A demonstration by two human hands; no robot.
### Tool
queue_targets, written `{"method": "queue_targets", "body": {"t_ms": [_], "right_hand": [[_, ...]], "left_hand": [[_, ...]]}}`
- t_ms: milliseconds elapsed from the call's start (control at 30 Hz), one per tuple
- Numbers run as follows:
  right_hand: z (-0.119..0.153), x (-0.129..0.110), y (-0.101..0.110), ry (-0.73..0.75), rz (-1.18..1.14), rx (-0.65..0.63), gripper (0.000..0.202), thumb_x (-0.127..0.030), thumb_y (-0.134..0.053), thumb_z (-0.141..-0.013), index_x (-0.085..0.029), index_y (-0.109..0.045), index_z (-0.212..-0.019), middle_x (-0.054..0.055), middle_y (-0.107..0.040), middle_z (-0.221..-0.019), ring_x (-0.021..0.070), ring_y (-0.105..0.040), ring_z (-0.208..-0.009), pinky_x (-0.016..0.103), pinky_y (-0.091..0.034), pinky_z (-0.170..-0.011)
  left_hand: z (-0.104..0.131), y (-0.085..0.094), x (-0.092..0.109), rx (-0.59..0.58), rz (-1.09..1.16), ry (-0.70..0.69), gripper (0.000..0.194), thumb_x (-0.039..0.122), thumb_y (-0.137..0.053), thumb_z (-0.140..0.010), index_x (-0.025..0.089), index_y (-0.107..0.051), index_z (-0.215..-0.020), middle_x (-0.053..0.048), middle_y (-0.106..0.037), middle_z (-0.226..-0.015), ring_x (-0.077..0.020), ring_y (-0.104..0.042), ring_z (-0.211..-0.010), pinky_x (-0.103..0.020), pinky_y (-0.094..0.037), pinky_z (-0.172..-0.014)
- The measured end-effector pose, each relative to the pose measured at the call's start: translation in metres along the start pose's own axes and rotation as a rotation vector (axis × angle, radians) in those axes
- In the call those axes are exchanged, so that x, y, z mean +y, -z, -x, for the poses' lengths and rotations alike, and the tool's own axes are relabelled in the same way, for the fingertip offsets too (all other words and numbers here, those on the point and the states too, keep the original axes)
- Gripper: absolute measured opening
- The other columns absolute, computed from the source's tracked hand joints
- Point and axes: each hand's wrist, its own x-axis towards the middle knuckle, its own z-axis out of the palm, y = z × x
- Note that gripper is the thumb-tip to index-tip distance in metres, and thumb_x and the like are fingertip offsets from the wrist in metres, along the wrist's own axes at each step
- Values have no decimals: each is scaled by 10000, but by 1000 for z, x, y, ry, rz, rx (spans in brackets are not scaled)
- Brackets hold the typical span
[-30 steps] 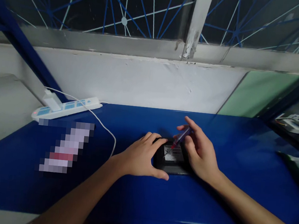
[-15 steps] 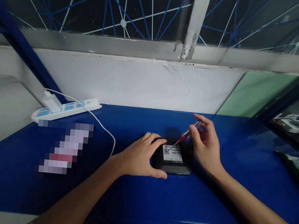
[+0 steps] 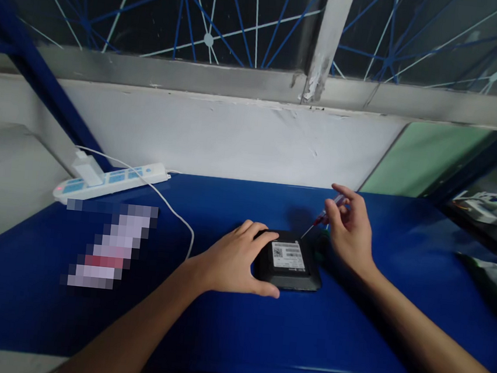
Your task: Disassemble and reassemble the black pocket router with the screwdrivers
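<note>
A flat black device with a white printed label lies on the blue table. My left hand grips its left side, fingers along the far edge and thumb along the near edge. In my right hand is a screwdriver with a clear handle, a red collar and a thin shaft. The shaft slants down to the left, its tip at the device's far edge, right of the label. Whether the tip touches the casing I cannot tell. Something dark, partly hidden by my right hand, lies just right of the device.
A white power strip with a plugged-in white adapter stands at the back left. Its white cable curves over the blue table towards my left arm. A blurred-out item lies at left, a dark-and-silver bag at the right edge.
My right hand has moved right and slightly away with the screwdriver. The tip has shifted from over the label to the device's far edge. My left hand keeps its place on the device.
</note>
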Motion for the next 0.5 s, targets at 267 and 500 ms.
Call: {"method": "queue_targets", "body": {"t_ms": [267, 500], "right_hand": [[-6, -5, -1, -121, -224, 58, 256, -373, -646, -894, -280, -644, -1132, -42, -518, -732, 120, -599, -577, 306, -549, -583], [-3, -10, -2, -174, -311, 19, 278, -408, -516, -968, -300, -595, -1212, 38, -650, -1046, 170, -710, -767, 345, -597, -654]], "left_hand": [[0, 0, 0, -22, 7, 24, 1044, 792, -646, -671, 213, -378, -1497, -138, -413, -1489, -420, -348, -1362, -590, -351, -1110], [0, 1, 1, -13, 16, 19, 1041, 800, -654, -666, 215, -395, -1488, -139, -429, -1474, -407, -383, -1340, -586, -377, -1095]]}}
